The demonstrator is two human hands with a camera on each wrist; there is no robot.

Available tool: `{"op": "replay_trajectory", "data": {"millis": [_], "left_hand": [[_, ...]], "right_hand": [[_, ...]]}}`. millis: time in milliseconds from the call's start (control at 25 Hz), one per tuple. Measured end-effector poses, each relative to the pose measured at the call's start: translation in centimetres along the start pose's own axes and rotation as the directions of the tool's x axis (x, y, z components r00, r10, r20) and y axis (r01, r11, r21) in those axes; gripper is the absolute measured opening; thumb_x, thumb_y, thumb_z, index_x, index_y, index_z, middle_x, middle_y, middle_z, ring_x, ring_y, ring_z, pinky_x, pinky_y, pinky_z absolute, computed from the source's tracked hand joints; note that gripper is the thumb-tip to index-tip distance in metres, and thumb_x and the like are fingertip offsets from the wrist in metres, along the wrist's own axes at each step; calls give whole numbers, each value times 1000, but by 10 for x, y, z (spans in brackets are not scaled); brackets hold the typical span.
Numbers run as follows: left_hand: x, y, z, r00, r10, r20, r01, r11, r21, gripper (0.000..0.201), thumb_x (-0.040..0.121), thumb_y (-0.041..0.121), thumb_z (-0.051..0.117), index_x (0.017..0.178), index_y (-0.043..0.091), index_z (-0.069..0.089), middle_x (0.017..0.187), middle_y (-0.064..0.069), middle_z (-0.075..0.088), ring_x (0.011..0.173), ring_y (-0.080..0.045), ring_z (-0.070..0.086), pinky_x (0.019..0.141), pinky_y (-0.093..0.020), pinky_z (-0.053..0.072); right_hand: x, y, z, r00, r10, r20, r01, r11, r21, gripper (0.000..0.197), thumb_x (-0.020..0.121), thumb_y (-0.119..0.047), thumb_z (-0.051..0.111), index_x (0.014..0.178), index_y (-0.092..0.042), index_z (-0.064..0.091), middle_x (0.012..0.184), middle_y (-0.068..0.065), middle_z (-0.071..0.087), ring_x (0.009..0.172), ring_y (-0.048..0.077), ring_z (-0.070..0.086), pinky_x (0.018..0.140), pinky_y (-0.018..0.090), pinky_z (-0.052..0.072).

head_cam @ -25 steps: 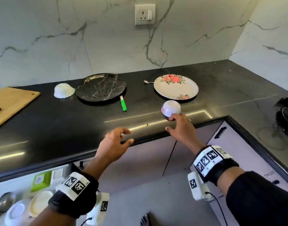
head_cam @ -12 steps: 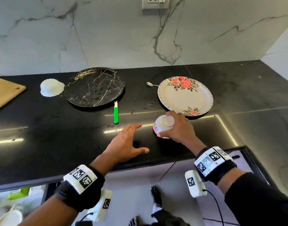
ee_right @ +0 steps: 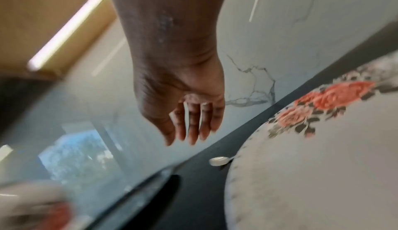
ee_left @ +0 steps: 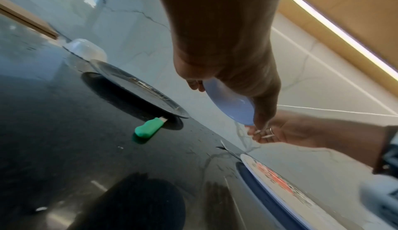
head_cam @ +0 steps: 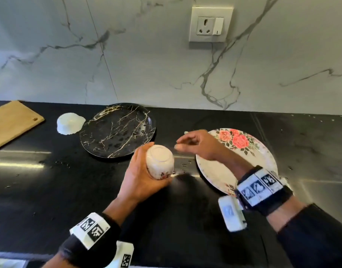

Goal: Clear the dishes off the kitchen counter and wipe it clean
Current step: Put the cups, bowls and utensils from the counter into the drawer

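My left hand (head_cam: 145,175) holds a small white floral bowl (head_cam: 160,161) upside down above the black counter (head_cam: 50,190); in the left wrist view the bowl (ee_left: 229,105) sits between palm and fingers. My right hand (head_cam: 193,145) hovers open over the left rim of the rose-patterned plate (head_cam: 249,163), fingers relaxed and empty, as the right wrist view (ee_right: 191,124) shows. A small spoon (ee_right: 219,160) lies just beyond that plate (ee_right: 323,165). The black marbled plate (head_cam: 118,130) lies behind my left hand, with a green-handled knife (ee_left: 149,128) at its edge.
An upturned white scalloped bowl (head_cam: 70,123) sits left of the black plate. A wooden cutting board (head_cam: 9,120) lies at the far left. Water drops speckle the counter. The marble backsplash carries a wall socket (head_cam: 210,24).
The bowl has passed from my right hand to my left hand. My right hand has let go and moved back toward the rose plate and spoon. The view has shifted closer to the counter.
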State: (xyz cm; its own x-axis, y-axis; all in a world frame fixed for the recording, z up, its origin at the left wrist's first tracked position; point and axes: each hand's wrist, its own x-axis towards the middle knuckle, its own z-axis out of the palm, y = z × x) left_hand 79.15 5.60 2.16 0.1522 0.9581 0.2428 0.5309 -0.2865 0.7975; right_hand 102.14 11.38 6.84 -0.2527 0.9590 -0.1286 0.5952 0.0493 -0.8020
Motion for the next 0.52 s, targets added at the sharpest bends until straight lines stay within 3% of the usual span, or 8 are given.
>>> {"op": "replay_trajectory", "data": {"millis": [80,120,240,280,400,520], "left_hand": [[1,-13,-7,999,-41,-24,41,999,0,103,48,47,90,136,31,39,126,15,47,117,6,46,96,-4,33],[1,-18,-10,997,-65,-28,65,998,-7,106,47,43,93,137,31,39,127,16,48,118,6,46,96,-2,33],[-1,-28,-19,993,-111,-42,109,993,-35,109,46,36,98,138,30,40,130,16,49,121,5,47,97,-5,35],[-3,-30,-23,992,-118,-46,116,992,-40,109,46,35,98,138,30,40,131,15,50,121,3,49,99,-9,37],[-9,-32,-33,986,-150,-65,147,987,-57,108,45,35,98,136,32,40,131,12,53,121,-3,52,104,-27,43],[-23,-36,-48,975,-191,-111,183,980,-78,108,45,36,98,135,35,40,129,15,55,120,-4,53,103,-30,46]], "right_hand": [[46,29,-19,975,95,-203,-139,966,-218,17,77,-30,80,88,-19,74,81,-8,68,82,10,66,76,28,49],[66,43,-25,960,154,-235,-230,911,-342,16,76,-28,79,86,-19,72,84,-6,67,88,15,65,80,31,48],[106,76,-21,926,349,-146,-361,698,-618,34,71,-38,80,98,-20,69,108,1,64,113,28,54,100,47,37],[113,82,-19,917,376,-134,-372,686,-625,33,72,-39,79,98,-21,69,111,2,63,116,31,52,101,50,35],[123,82,-8,939,336,-74,-320,770,-553,6,80,-28,72,82,-24,75,102,0,66,111,30,50,95,47,30],[121,57,17,974,225,21,-171,795,-582,11,89,-25,64,83,-25,73,100,-4,59,106,24,44,94,45,30]]}}
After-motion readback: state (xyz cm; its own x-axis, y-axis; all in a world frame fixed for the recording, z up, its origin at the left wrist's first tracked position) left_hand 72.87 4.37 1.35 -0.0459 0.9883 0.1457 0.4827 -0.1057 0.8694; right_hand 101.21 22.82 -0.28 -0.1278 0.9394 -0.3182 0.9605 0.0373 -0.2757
